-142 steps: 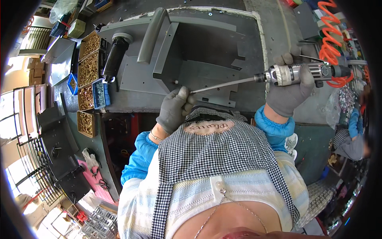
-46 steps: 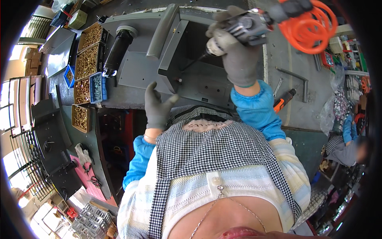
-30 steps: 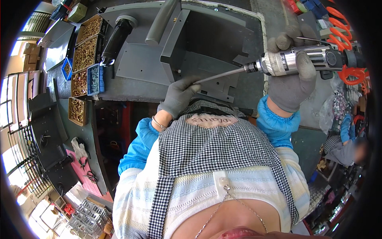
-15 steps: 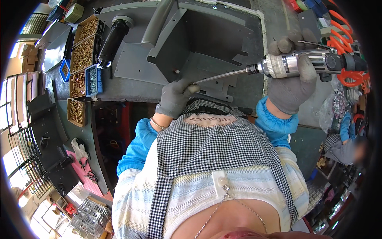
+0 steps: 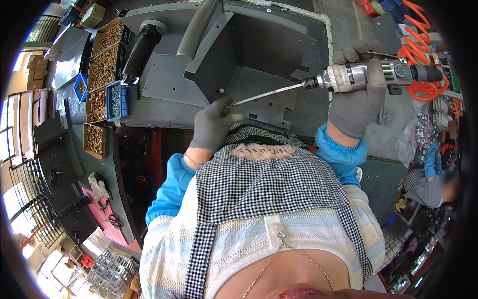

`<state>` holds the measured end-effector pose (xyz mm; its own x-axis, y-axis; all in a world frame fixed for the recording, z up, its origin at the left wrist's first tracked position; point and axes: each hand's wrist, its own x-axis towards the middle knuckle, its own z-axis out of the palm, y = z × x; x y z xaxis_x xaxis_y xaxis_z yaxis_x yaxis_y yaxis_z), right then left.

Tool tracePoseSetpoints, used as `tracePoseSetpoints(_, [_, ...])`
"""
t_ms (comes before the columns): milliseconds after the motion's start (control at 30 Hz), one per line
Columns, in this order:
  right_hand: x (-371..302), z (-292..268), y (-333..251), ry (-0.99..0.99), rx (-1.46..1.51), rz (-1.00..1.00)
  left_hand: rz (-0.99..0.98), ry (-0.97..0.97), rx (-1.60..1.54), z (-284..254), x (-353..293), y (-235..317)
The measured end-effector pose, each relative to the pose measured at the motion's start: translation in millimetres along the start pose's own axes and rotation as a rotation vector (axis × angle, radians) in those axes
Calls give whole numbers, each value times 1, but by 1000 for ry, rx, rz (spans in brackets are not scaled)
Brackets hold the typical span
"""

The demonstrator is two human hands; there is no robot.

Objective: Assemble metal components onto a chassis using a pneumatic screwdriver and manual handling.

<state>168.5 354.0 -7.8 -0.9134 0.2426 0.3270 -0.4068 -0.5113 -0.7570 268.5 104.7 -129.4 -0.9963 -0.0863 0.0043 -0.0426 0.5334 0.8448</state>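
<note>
My right hand (image 5: 356, 107), in a grey glove, is wrapped round a silver air screwdriver (image 5: 348, 77) with a lever along its far side. Its long bit (image 5: 269, 93) points left and slightly toward me. At the bit's tip is my gloved left hand (image 5: 211, 124), fingers bent together; whatever they pinch there is hidden. Beyond both hands stands a dark grey sheet-metal housing (image 5: 214, 70) with upright walls. A small pale stud (image 5: 221, 90) shows at its near left side, just past my left fingers.
Left of the housing lies a black cylinder (image 5: 142, 52). Farther left are boxes of brass-coloured fasteners (image 5: 104, 65) and a blue bin of silver ones (image 5: 117, 102). An orange coiled hose (image 5: 423, 45) hangs at the right. Another person (image 5: 430, 187) is at the far right.
The screwdriver and my right hand have shifted a little left. My left hand has moved left and slightly away from me, staying at the bit's tip.
</note>
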Motion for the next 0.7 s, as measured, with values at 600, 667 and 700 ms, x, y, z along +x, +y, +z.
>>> tracePoseSetpoints(600, [9, 49, 88, -151, -24, -47, 76, 458, 167, 13, 38, -28])
tracePoseSetpoints(667, [10, 47, 91, -119, -32, -78, 75, 472, 174, 15, 38, -28])
tracePoseSetpoints(700, [12, 43, 90, -188, -64, -54, 67, 476, 172, 17, 37, -29])
